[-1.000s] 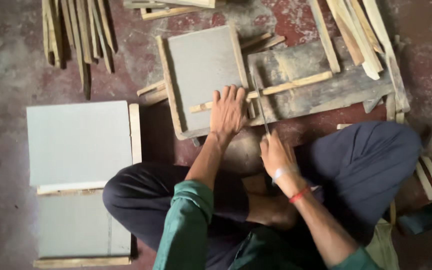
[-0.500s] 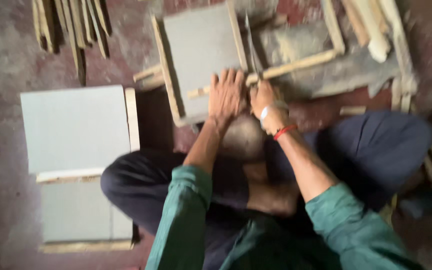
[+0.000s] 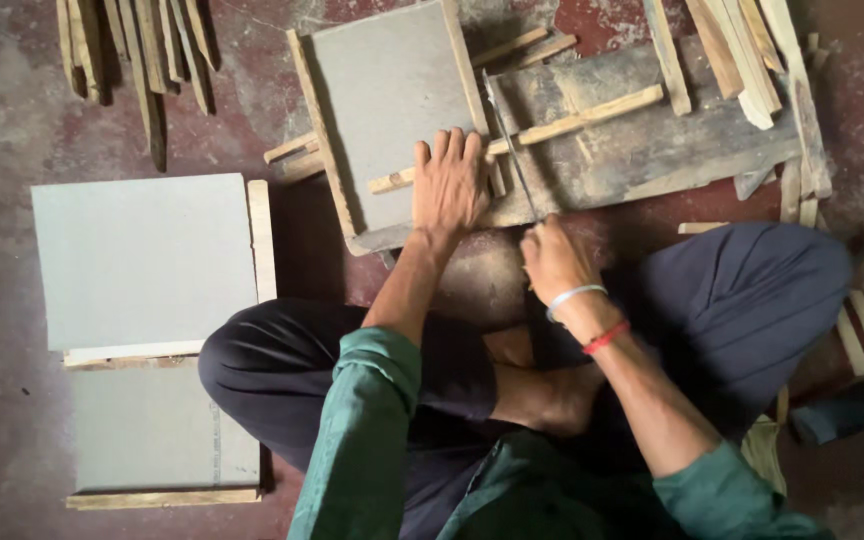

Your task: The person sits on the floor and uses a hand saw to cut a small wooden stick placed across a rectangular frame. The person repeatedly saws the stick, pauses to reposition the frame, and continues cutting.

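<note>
Wood strip under the saw: left hand pinning, right hand cutting

Wood strip (image 3: 542, 128) lies slantwise across the grey slate (image 3: 392, 100) and the worn plank (image 3: 652, 150), at 12 o'clock from your knees. Your left hand (image 3: 449, 185) lies flat and open on it, fingers spread, palm pressing down, gripping nothing. Your right hand (image 3: 552, 262) is closed in a fist round the handle of a thin saw (image 3: 512, 155), whose blade runs up toward 12 o'clock and crosses the strip just beside your left fingertips.

Risks, as judged from this frame:
- Blade sits very near the left hand; a skip out of the cut would likely run into those fingers.
- The strip's far end, at 2 o'clock, is not held; it may chatter or pivot and bind the blade.
- The slate is tilted on loose sticks (image 3: 297, 160); pressure could rock it.

Two finished slates (image 3: 142, 260) lie at 9 o'clock, spare sticks (image 3: 142, 50) at 11 o'clock.
</note>
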